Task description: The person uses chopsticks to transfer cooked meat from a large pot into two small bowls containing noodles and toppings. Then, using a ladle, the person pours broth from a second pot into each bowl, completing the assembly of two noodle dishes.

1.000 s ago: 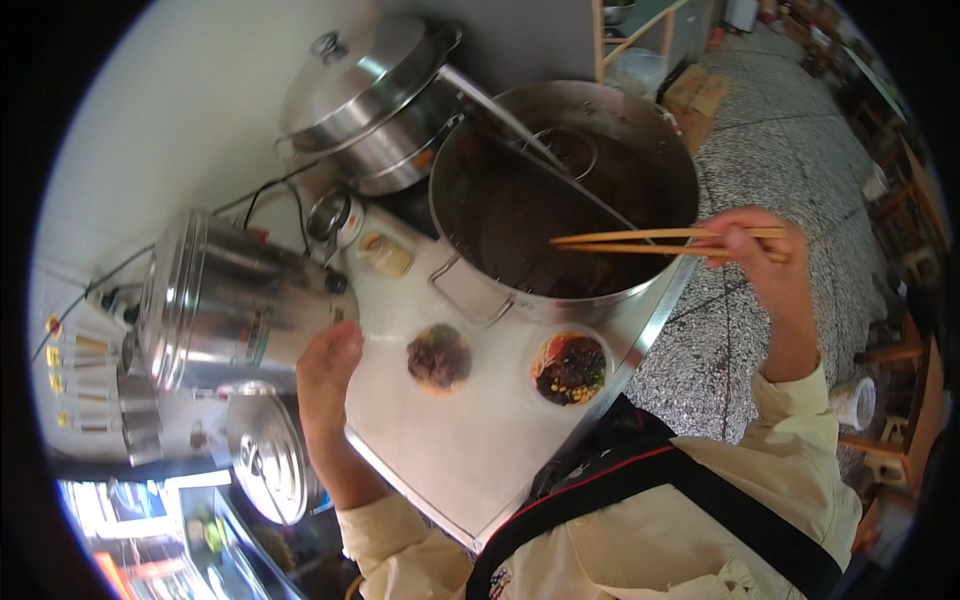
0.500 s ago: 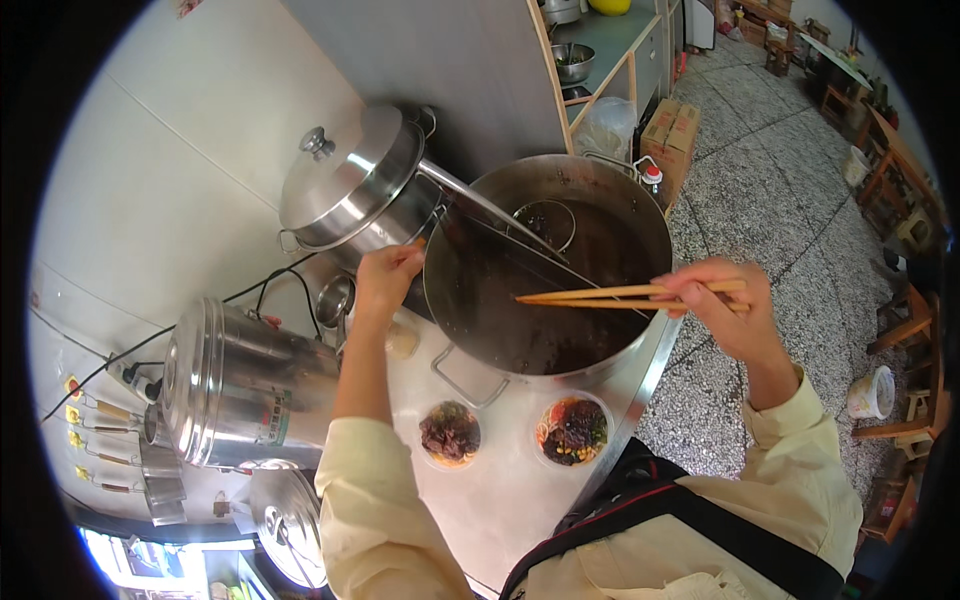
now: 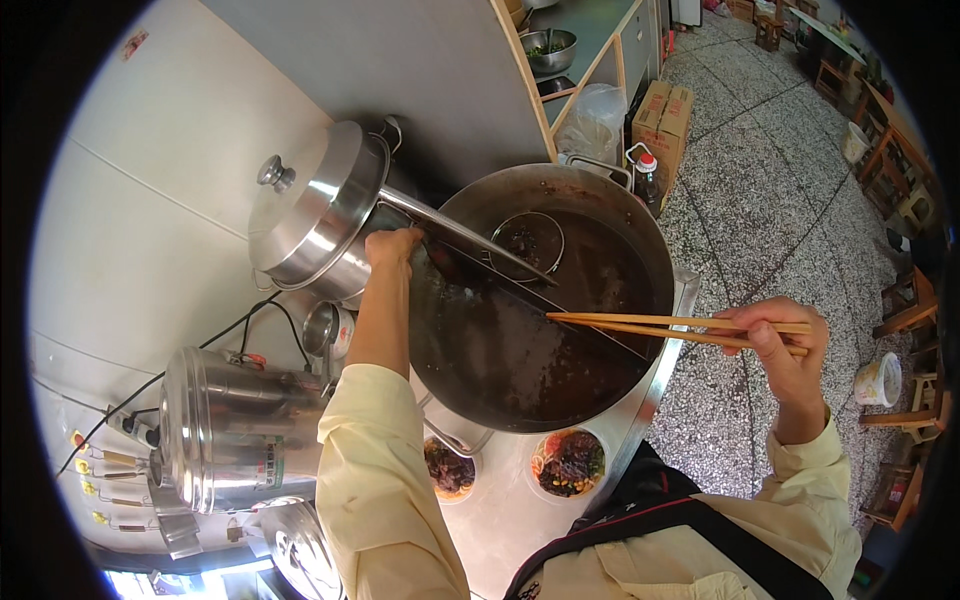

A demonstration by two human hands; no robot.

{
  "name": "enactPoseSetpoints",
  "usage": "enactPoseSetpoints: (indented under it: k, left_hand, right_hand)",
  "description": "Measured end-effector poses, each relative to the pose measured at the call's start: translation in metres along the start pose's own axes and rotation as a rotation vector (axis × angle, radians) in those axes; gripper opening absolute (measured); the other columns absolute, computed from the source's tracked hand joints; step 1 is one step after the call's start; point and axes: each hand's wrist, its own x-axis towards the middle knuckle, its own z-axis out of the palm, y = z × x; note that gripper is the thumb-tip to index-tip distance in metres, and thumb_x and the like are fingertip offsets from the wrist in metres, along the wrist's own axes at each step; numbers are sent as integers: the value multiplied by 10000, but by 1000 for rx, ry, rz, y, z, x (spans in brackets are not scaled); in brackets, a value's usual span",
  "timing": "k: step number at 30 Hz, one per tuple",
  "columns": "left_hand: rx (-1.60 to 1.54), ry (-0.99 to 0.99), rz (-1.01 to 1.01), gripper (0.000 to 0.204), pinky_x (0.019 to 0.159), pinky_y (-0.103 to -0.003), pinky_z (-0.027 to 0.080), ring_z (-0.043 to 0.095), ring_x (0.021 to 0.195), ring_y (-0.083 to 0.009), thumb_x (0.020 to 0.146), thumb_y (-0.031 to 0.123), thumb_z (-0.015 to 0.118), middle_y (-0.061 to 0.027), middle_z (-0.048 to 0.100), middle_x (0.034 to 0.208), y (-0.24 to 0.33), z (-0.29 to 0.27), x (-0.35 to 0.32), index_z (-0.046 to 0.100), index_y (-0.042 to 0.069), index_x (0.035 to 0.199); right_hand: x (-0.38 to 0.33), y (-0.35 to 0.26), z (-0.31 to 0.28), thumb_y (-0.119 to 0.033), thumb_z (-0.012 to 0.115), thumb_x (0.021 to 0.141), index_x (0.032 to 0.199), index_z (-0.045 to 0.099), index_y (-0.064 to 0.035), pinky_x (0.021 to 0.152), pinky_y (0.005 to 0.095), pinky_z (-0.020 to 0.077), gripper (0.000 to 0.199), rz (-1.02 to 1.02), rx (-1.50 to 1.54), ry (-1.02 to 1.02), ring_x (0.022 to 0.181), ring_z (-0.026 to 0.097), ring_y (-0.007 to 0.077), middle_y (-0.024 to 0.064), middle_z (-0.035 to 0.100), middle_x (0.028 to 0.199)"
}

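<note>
My right hand [image 3: 780,340] is closed around a pair of long wooden chopsticks [image 3: 660,327]. Their tips hover at the metal divider [image 3: 590,335] inside a large steel pot [image 3: 655,235] of dark brown broth. My left hand [image 3: 395,248] is closed at the pot's left rim, on something dark that I cannot make out. In the far half of the pot sits a round wire strainer [image 3: 562,240]. A long metal bar [image 3: 455,225] slants across the pot from the upper left. In front stand two bowls of topped food, the left bowl [image 3: 450,472] partly behind my sleeve, the right bowl [image 3: 568,462] in full view.
A lidded steel pot [image 3: 310,200] stands left of the broth pot, with a steel drum container [image 3: 240,430] nearer me. Black cables [image 3: 225,350] run along the wall. Beyond the counter's right edge are a cardboard box [image 3: 662,120], a red-capped bottle [image 3: 647,180] and wooden stools [image 3: 905,315].
My left hand has reached farther out along the pot's left rim. The chopsticks have swung right, their tips now at the divider. The view has shifted, with the bowls lower in the picture.
</note>
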Motion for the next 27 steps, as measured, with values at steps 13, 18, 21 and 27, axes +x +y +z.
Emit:
enactPoseSetpoints:
  k: [13,18,21,27]
  left_hand:
    - [-478,-316,-240,146,511,-287,383,492,582,-118,704,102,687,-10,477,619,-12,-67,-31,543,84,689]
    - [-661,-483,-212,110,620,-290,419,464,646,-123,742,141,665,10,476,680,4,-92,-69,564,104,769]
    - [-756,-540,-175,108,639,-302,420,467,656,-122,752,126,673,10,479,682,15,-96,-84,570,103,776]
    - [-694,-493,-18,115,592,-251,423,472,601,-93,765,88,700,5,527,665,20,-91,-98,591,71,730]
  right_hand:
    - [6,-1,17,-102,542,901,930,603,107,666,268,555,219,32,17,-43,816,668,243,217,647,908]
    - [15,-3,31,-87,539,900,946,605,98,664,266,557,202,54,5,-73,822,668,234,196,648,929]
    - [28,1,37,-78,531,903,958,609,84,665,268,559,188,38,-4,-120,829,668,236,189,647,943]
    - [46,13,57,-76,551,898,976,627,60,667,229,541,174,73,-16,-141,814,646,161,114,637,927]
